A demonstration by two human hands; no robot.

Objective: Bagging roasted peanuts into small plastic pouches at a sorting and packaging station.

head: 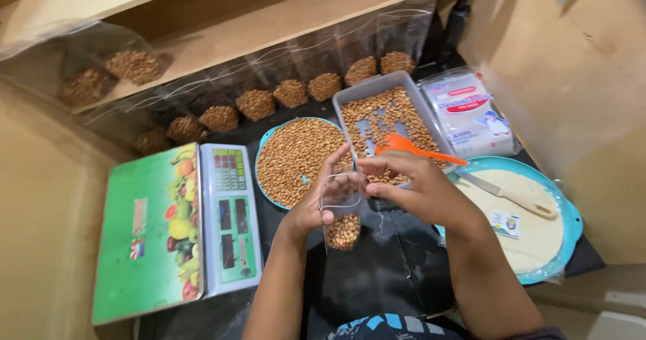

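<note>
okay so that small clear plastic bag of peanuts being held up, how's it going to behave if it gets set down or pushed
The small clear plastic bag, pinched at its top by the left hand and right hand, looks floppy: thin film, empty above. The brown peanuts sit only in the bottom, so it probably hangs bottom-heavy and would slump rather than stand. If its mouth is unsealed, tipping could spill nuts.

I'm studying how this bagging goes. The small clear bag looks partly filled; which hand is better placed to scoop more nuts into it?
Probably the right hand: it holds the orange spoon beside the grey tray of nuts, while the left hand grips the bag.
</note>
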